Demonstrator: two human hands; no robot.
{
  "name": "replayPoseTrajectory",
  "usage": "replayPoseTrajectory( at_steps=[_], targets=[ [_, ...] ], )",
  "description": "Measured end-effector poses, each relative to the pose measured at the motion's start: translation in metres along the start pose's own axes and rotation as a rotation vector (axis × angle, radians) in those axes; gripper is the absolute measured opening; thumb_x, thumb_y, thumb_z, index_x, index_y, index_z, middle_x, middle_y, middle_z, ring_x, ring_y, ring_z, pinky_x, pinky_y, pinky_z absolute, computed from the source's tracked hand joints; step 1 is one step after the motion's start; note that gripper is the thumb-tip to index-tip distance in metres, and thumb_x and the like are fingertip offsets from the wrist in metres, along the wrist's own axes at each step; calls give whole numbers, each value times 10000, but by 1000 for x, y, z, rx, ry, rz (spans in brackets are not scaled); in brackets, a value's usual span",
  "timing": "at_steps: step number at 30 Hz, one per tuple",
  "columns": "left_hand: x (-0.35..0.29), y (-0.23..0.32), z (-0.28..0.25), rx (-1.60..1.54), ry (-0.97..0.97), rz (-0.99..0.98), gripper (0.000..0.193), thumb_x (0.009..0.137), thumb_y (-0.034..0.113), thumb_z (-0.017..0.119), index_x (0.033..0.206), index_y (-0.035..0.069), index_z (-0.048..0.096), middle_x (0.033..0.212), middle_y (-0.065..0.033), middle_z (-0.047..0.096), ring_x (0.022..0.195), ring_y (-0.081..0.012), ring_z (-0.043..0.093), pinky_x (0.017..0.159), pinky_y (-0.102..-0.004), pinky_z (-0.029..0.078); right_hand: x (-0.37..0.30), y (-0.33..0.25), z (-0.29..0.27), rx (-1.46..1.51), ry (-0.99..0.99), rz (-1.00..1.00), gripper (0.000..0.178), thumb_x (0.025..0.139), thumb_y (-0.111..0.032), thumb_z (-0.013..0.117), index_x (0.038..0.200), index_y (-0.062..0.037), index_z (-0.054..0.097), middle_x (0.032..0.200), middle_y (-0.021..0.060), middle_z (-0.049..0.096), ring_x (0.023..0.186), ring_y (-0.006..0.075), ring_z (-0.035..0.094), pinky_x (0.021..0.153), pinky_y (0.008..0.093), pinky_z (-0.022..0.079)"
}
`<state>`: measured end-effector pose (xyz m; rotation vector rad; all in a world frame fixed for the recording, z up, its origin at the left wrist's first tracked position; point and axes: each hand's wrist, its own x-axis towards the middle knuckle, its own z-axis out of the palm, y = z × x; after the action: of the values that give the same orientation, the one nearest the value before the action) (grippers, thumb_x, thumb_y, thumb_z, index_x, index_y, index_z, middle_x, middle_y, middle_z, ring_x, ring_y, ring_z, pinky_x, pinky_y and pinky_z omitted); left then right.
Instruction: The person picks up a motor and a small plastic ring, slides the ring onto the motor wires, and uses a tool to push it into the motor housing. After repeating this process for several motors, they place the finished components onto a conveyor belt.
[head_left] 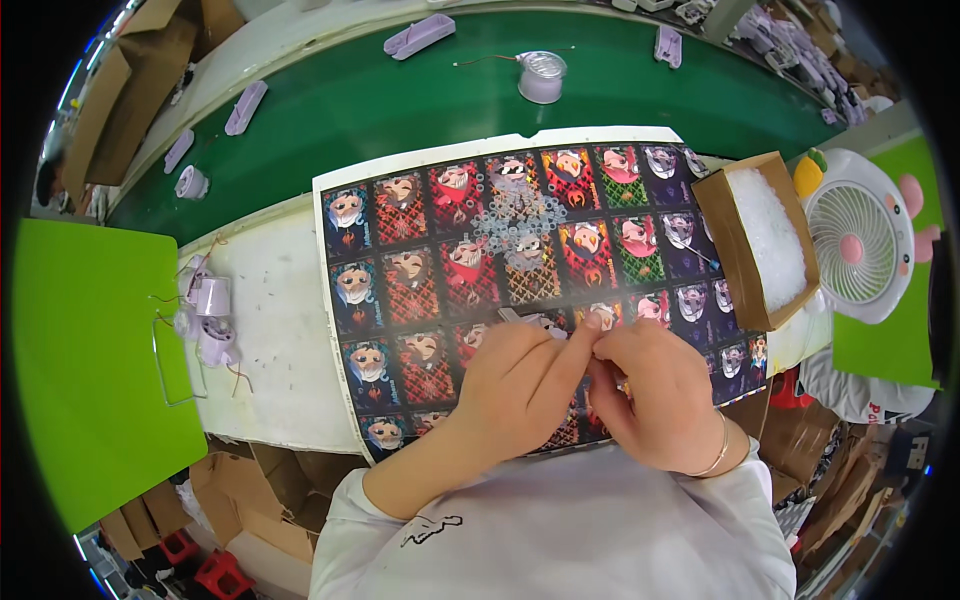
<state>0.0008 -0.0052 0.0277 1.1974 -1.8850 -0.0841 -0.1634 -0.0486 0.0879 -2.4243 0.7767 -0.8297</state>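
My left hand (pixel 515 385) and my right hand (pixel 655 390) meet over the near part of a dark printed sheet (pixel 400 335). Their fingertips are pinched together, and whatever they hold is hidden or too small to name. A pale plastic piece (pixel 548 325) shows just beyond the knuckles of my left hand; whether it is gripped or lies there I cannot tell. Farther up the sheet spreads a loose pile of small clear rings (pixel 520 225). The sheet bears rows of cartoon figures.
A cardboard box (pixel 740 255) of tiny translucent pieces stands at the right, beside a white fan (pixel 855 240). Lilac housings (pixel 215 310) with wires lie at the left. Across the back runs a green conveyor belt (pixel 340 90) carrying lilac parts and a round wired unit (pixel 542 78).
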Motion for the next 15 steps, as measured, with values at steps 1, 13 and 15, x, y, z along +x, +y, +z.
replayPoseTrajectory(
  at_steps=[1, 13, 15],
  targets=[
    [-2, -3, 4, -3, 46, 48, 289, 673, 22, 684, 958, -6, 655, 883, -81, 616, 797, -256, 574, 643, -349, 476, 0, 0, -2, 1, -2, 0, 293, 738, 109, 663, 1012, 42, 583, 838, 165, 616, 650, 309, 595, 588, 363, 496],
    [-17, -29, 19, -374, -227, -381, 251, 805, 66, 652, 1051, 19, 637, 972, -132, 633, 942, -333, 583, 837, -437, 471, -35, 55, 35, 1280, 502, 702, 136, 985, -65, 555, 1097, 4, 588, 913, 110, 701, 686, 94, 643, 569, 201, 527],
    [-20, -30, 22, -411, -226, -392, 264, 810, 65, 648, 1070, 14, 647, 958, -132, 634, 930, -336, 585, 831, -433, 473, -43, 52, 37, 1342, 385, 737, 164, 1006, -87, 523, 1124, 6, 590, 932, 125, 699, 734, 121, 660, 595, 218, 537]
  ],
)
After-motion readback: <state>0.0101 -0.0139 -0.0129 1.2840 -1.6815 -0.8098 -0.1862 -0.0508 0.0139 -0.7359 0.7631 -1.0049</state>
